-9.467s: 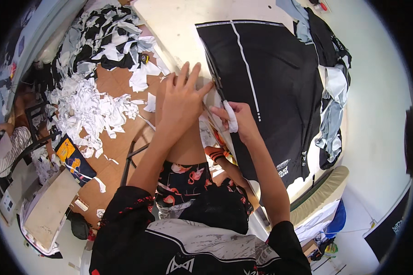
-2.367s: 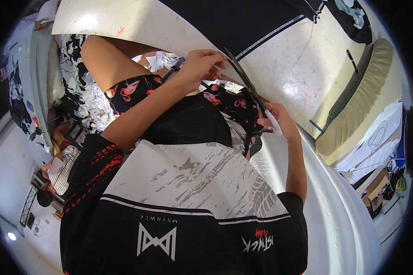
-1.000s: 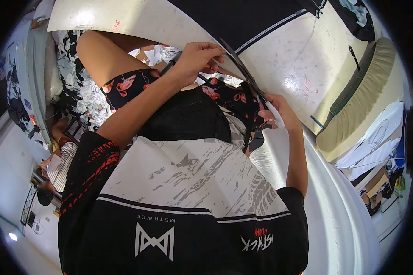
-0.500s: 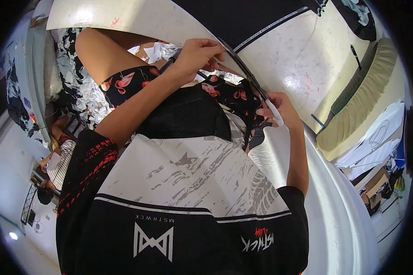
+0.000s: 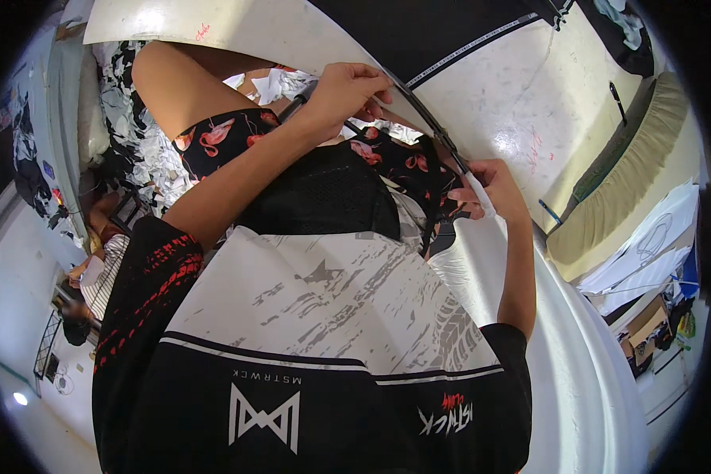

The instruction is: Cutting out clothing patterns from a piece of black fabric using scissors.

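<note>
A narrow black fabric strip (image 5: 424,113) runs slantwise along the near edge of the white table. At its upper end my left hand (image 5: 347,99) pinches that edge between thumb and fingers. At the lower end my right hand (image 5: 490,189) is closed around a folded edge of white fabric (image 5: 477,192), which seems joined to the strip. From below this hand, shiny white fabric (image 5: 475,257) hangs down beside my lap. Black cloth (image 5: 419,28) with a thin light patterned band lies on the table beyond the strip. What my fingertips press together is partly hidden.
The white table (image 5: 521,118) carries a black pen (image 5: 616,103) and a blue pen (image 5: 549,210). A gathered beige cover (image 5: 640,174) lines its right side. Fabric scraps (image 5: 146,162) heap on the floor at left. Another person in a striped top (image 5: 107,276) is farther left.
Both hands keep their grip on the edge and have barely moved. The whole view has shifted slightly, with the table appearing a little farther right.
</note>
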The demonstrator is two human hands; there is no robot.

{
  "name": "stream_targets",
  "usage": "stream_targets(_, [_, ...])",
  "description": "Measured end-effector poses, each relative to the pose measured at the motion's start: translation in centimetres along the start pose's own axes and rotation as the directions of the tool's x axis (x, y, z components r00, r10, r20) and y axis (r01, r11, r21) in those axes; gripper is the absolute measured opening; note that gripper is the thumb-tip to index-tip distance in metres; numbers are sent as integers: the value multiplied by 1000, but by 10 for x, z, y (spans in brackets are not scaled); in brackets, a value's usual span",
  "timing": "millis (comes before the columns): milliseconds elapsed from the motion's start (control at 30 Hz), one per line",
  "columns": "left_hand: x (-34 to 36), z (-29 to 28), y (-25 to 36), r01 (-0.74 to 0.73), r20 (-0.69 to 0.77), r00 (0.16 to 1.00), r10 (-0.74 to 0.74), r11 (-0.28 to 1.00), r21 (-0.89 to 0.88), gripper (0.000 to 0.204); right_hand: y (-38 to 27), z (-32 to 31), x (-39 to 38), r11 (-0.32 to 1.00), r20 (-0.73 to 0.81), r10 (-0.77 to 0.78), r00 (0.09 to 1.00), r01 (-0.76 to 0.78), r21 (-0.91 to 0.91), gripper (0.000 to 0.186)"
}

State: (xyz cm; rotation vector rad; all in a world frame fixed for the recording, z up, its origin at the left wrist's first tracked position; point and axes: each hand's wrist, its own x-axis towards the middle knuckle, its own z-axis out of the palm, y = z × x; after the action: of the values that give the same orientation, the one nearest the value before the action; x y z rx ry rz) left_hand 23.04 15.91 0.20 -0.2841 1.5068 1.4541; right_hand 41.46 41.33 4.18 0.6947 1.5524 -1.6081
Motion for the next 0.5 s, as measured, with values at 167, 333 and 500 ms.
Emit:
stream_targets(167, [1,-1,0,13,19,1000,-13,1000,-14,19,2,-2,0,1000,2,-2,1000,2,-25,32])
stream_targets(333, [1,-3,-1,23,32,999,-22,1000,-13,19,0,-3,7,1000,78,-26,997,26,-3,32])
stream_targets(500, [2,-4,-1,14,39,999,-13,1000,-9,21,-16,3,13,1000,49,-12,999,12,-15,30])
